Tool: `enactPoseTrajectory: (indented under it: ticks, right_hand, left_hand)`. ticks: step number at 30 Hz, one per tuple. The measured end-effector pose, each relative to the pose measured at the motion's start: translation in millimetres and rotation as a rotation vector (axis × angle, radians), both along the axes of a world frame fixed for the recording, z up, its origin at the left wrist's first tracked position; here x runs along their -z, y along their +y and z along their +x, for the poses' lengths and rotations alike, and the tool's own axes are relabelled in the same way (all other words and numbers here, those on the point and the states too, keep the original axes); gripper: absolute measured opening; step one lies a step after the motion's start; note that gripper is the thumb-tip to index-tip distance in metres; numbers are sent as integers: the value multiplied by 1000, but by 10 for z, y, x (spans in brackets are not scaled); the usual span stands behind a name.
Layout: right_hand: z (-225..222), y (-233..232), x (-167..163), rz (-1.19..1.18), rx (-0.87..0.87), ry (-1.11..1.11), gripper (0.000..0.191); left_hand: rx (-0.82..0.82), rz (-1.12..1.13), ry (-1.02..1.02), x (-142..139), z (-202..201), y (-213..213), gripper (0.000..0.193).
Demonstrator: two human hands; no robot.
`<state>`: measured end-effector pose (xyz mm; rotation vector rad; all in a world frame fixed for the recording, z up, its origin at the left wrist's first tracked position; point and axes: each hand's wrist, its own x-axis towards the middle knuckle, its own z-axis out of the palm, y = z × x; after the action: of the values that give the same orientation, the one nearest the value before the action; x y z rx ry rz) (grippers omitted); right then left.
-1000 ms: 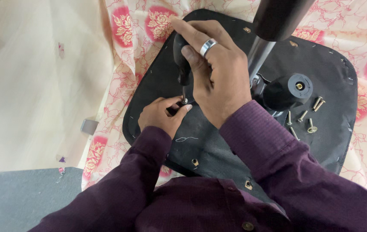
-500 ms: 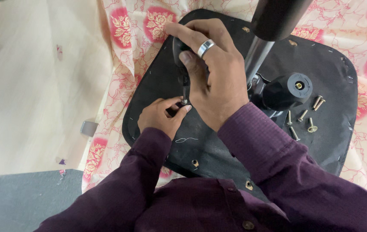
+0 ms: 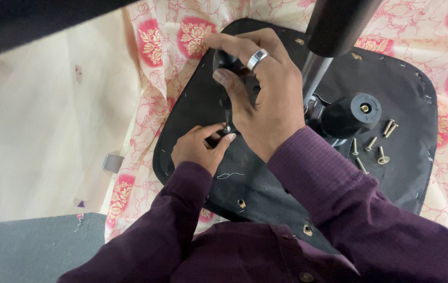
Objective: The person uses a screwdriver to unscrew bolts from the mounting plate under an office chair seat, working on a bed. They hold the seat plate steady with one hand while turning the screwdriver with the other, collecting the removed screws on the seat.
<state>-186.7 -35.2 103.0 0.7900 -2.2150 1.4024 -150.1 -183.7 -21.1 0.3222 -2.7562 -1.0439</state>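
An upturned black chair seat (image 3: 402, 131) lies on a floral cloth (image 3: 166, 47). My right hand (image 3: 263, 99), with a silver ring, grips the black handle of a screwdriver (image 3: 225, 78) that stands nearly upright. Its tip rests on a small bolt (image 3: 226, 129) near the seat's left edge. My left hand (image 3: 200, 147) pinches that bolt at the tip, fingers closed around it. Both sleeves are dark purple.
Several loose brass bolts (image 3: 376, 147) lie on the seat at the right, beside a black round knob (image 3: 352, 112) and the chair's metal column (image 3: 318, 68). Mounting holes (image 3: 241, 203) show along the seat's near edge. A pale floor and a grey mat (image 3: 30, 246) lie to the left.
My right hand has shifted slightly on the screwdriver handle, as in turning it. My left hand stays at the bolt.
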Motion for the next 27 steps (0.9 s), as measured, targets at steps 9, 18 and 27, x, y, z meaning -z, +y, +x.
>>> enactPoseTrajectory:
  ticks: [9,18,27]
  right_hand:
    - [-28,28,36,-1,74,91,32]
    - [-54,75,41,-8,46,69,35]
    - [-20,90,58,0,45,67,36]
  left_hand:
    - [-10,11,-1,-9,-4,11,32]
    - [-4,0,-1,-12,2,22,31]
    - [-9,7,-43,-43,5,21,33]
